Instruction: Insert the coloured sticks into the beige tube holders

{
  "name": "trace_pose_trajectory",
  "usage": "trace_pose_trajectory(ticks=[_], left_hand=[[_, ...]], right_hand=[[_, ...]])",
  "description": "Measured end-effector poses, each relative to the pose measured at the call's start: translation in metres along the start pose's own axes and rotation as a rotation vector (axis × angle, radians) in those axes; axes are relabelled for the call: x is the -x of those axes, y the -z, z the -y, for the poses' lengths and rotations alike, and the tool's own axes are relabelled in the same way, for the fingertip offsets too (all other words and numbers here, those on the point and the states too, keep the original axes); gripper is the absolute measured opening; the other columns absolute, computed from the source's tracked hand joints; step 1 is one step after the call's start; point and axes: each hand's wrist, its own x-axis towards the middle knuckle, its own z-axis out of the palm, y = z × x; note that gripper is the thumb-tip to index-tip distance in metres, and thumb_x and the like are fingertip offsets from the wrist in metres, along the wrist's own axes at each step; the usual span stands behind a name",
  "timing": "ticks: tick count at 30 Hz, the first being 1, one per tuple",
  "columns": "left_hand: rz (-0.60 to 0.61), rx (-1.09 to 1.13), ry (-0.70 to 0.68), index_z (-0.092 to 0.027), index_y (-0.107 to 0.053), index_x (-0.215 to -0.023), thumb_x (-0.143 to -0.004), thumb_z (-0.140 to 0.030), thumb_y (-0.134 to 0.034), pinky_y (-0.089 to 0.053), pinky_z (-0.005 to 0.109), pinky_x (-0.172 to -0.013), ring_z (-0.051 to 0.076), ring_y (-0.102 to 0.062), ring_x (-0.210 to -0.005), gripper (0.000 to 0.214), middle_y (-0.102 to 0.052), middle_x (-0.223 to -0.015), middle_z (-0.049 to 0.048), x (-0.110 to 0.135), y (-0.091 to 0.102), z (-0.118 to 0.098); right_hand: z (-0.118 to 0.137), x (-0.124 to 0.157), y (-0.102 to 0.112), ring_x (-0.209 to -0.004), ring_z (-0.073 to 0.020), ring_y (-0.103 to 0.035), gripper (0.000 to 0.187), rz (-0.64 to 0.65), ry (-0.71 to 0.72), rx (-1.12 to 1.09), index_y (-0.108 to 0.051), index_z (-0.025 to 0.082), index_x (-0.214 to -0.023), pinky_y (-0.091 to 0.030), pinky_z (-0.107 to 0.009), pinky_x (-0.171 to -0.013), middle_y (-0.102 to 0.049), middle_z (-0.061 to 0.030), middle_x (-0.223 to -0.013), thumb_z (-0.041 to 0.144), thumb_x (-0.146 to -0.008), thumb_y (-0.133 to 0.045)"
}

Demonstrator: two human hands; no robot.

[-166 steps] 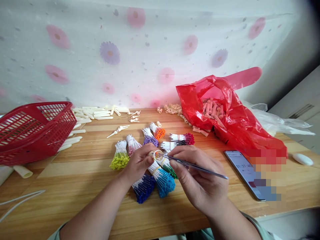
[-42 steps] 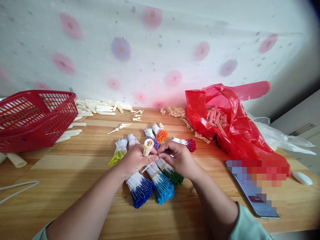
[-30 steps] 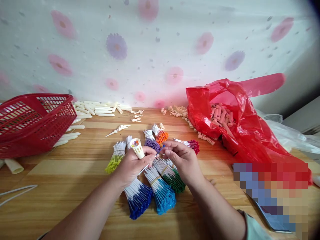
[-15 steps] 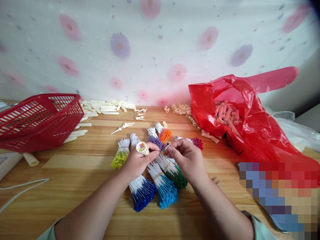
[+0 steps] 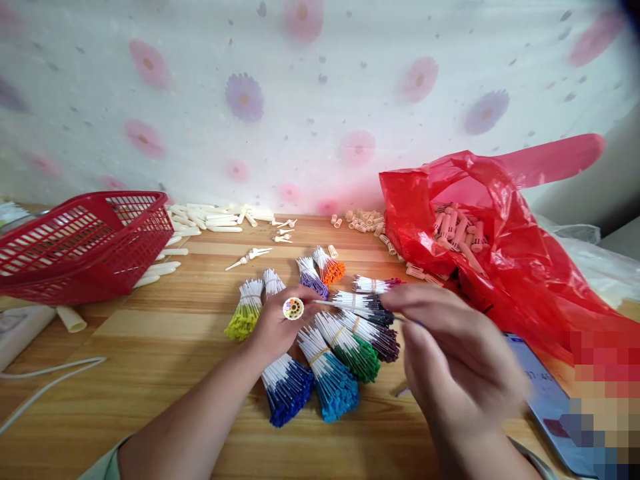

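Gripping a small cream tube (image 5: pixel 293 308) between thumb and fingers, the left hand (image 5: pixel 277 331) was clamped on it. The tube's open end faced the camera and showed coloured tips packed inside. The right hand (image 5: pixel 460 360) sat at 4 o'clock from the left, apart from it and smeared by motion. Its fingers were curled, but whether they pinched anything could not be told.

Around the left hand, banded bundles of white sticks fanned out on the wooden table (image 5: pixel 150 347): a yellow bundle (image 5: pixel 243 315) at 9 o'clock, a purple bundle (image 5: pixel 313 280) and an orange bundle (image 5: pixel 329 267) at 1 o'clock, a green bundle (image 5: pixel 357 347) at 3 o'clock, and a dark blue bundle (image 5: pixel 287 392) beside a light blue bundle (image 5: pixel 331 381) at 5 o'clock.

Farther off, a red basket (image 5: pixel 85 243) stood at 10 o'clock with loose cream tubes (image 5: pixel 210 220) beside it. A red plastic bag (image 5: pixel 500 267) holding small pale pieces lay at 2 o'clock.
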Motion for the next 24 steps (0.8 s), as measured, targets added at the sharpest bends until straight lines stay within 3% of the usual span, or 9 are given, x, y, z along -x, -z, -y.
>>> trace_pose_trajectory(ticks=[4,9,18,24], left_hand=[[-0.027,-0.051,-0.031,-0.017,-0.067,-0.078,-0.08,-0.036,-0.064,-0.044,0.026,-0.064,0.014,-0.057,-0.065,0.02,-0.063,-0.073,0.0019,0.0,0.0,-0.001],[-0.037,-0.102,-0.056,-0.018,-0.067,-0.078,-0.08,-0.033,-0.063,-0.043,0.026,-0.064,0.015,-0.056,-0.064,0.016,-0.061,-0.071,0.0013,-0.001,-0.002,-0.002],[-0.002,-0.126,-0.147,-0.02,-0.066,-0.077,-0.082,-0.019,-0.062,-0.044,0.025,-0.064,0.014,-0.058,-0.069,0.006,-0.062,-0.072,0.0003,0.0,-0.004,0.002],[-0.018,-0.146,-0.198,-0.019,-0.066,-0.08,-0.081,-0.018,-0.062,-0.044,0.025,-0.065,0.014,-0.057,-0.07,0.005,-0.06,-0.075,0.0002,-0.001,-0.001,0.005]], right_hand=[[0.031,-0.009,0.025,-0.081,-0.0192,-0.069,0.019,0.194,0.165,0.163,-0.065,0.021,-0.094,-0.059,-0.028,-0.067,-0.072,-0.0066,-0.08,0.01,-0.079,-0.063],[0.031,-0.016,0.022,-0.08,-0.0181,-0.071,0.019,0.399,0.238,0.249,-0.064,0.021,-0.096,-0.061,-0.025,-0.068,-0.075,-0.006,-0.083,0.015,-0.078,-0.066],[0.02,-0.013,-0.003,-0.078,-0.016,-0.07,0.018,0.323,0.303,0.168,-0.063,0.018,-0.093,-0.06,-0.027,-0.075,-0.073,-0.0072,-0.082,0.008,-0.078,-0.062],[0.018,-0.013,-0.002,-0.079,-0.0148,-0.069,0.017,0.343,0.313,0.19,-0.062,0.017,-0.093,-0.058,-0.026,-0.076,-0.073,-0.0078,-0.082,0.007,-0.079,-0.06]])
